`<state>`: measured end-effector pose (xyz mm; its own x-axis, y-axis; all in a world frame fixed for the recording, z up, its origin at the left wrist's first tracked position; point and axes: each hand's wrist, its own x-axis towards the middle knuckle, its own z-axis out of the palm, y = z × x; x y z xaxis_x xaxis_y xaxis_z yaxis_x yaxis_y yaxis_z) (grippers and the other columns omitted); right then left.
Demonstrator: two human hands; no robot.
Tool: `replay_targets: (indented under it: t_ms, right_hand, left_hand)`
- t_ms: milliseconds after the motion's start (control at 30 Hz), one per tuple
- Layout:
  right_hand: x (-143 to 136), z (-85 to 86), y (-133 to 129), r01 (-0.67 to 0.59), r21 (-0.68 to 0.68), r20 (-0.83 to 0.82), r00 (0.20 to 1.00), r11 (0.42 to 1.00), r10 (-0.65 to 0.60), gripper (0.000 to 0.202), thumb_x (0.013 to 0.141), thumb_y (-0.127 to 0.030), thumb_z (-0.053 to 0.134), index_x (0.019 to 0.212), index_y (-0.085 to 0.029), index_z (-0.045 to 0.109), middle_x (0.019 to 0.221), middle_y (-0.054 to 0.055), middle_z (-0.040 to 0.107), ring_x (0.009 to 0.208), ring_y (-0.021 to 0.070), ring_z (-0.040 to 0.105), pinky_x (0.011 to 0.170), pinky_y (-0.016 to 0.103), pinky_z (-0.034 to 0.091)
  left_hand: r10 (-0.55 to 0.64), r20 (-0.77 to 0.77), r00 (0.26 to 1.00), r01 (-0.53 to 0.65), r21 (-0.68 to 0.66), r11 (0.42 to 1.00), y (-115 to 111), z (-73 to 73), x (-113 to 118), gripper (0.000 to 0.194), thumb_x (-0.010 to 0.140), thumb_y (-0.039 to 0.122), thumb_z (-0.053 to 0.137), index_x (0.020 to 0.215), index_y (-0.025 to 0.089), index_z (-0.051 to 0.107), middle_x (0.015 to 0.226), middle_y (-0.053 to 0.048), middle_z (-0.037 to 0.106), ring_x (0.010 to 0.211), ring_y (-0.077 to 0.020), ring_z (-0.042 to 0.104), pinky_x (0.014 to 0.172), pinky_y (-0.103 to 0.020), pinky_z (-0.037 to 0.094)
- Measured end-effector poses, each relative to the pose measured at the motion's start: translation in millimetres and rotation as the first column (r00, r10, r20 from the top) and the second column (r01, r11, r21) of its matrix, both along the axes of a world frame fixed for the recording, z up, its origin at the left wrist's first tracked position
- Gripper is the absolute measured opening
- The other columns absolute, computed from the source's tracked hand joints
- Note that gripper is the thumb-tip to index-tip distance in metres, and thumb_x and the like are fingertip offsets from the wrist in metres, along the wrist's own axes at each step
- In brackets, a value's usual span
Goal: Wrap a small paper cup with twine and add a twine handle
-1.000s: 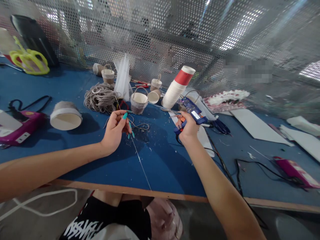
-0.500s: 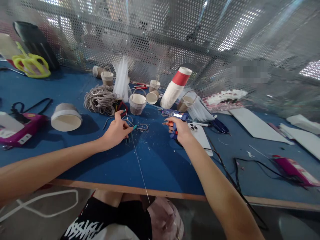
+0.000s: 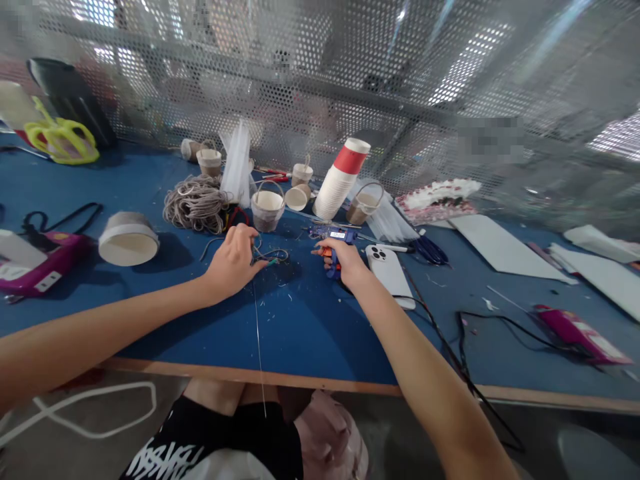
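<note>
You have two hands [image 3: 230, 265] in view, one glue gun [image 3: 334, 233], one phone [image 3: 393, 277], one bundle of cord [image 3: 195, 203] and one stack of cups [image 3: 342, 180]. You also have seven pots [image 3: 267, 219], two power strips [image 3: 583, 337], one on the frame's left edge, one lower right, and one jug [image 3: 73, 100], upper left.

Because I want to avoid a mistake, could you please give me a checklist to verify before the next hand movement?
1. Blue plastic glue gun with orange trigger held by right hand: ok.
2. Glue gun hot: cannot tell.
3. Thin grey loose cord gripped by left hand: cannot tell; contact is hidden.
4. Thin pale strand kept on the tabletop: not ok; it crosses the wooden edge.
5. Small beige-grey cup with arched handle, just beyond left hand, upright: ok.
</note>
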<state>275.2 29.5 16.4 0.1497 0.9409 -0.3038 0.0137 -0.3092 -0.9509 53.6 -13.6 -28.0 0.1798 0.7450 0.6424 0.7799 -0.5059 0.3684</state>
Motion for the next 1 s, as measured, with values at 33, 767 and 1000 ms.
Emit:
replay_targets:
  t_ms: [33, 767, 1000]
  right_hand:
    - [0.2, -0.3, 0.2, 0.004, 0.001, 0.002, 1.000, 1.000, -0.004, 0.013, 0.061, -0.013, 0.060, 0.050, -0.016, 0.053, 0.043, -0.002, 0.053, 0.033, 0.0042, 0.037, 0.032, 0.018, 0.030]
    - [-0.7, 0.4, 0.7, 0.017, -0.006, 0.008, 1.000, 1.000, -0.017, 0.013, 0.062, -0.010, 0.059, 0.052, -0.017, 0.052, 0.041, -0.002, 0.054, 0.031, 0.0050, 0.037, 0.031, 0.019, 0.032]
    - [1.4, -0.5, 5.3, 0.079, 0.091, 0.054, 0.995, 0.993, -0.084, 0.013, 0.062, -0.010, 0.059, 0.052, -0.016, 0.054, 0.041, -0.003, 0.053, 0.032, 0.0052, 0.039, 0.031, 0.019, 0.032]
  left_hand:
    - [-0.046, -0.043, 0.998, 0.046, -0.006, 0.999, 3.9, 2.4, 4.0, 0.037, 0.073, 0.025, 0.067, 0.097, 0.018, 0.040, 0.089, -0.006, 0.048, 0.086, -0.0219, 0.050, 0.080, -0.040, 0.046]
    - [-0.182, -0.198, 0.963, 0.128, -0.260, 0.957, 33.0, 11.7, 49.3, 0.047, 0.072, 0.037, 0.059, 0.109, 0.012, 0.045, 0.109, -0.014, 0.054, 0.111, -0.0311, 0.040, 0.093, -0.047, 0.034]
    - [-0.191, -0.225, 0.955, 0.132, -0.253, 0.958, 33.3, 12.1, 47.8, 0.045, 0.074, 0.038, 0.056, 0.110, 0.012, 0.046, 0.102, -0.013, 0.056, 0.109, -0.0311, 0.041, 0.091, -0.047, 0.034]
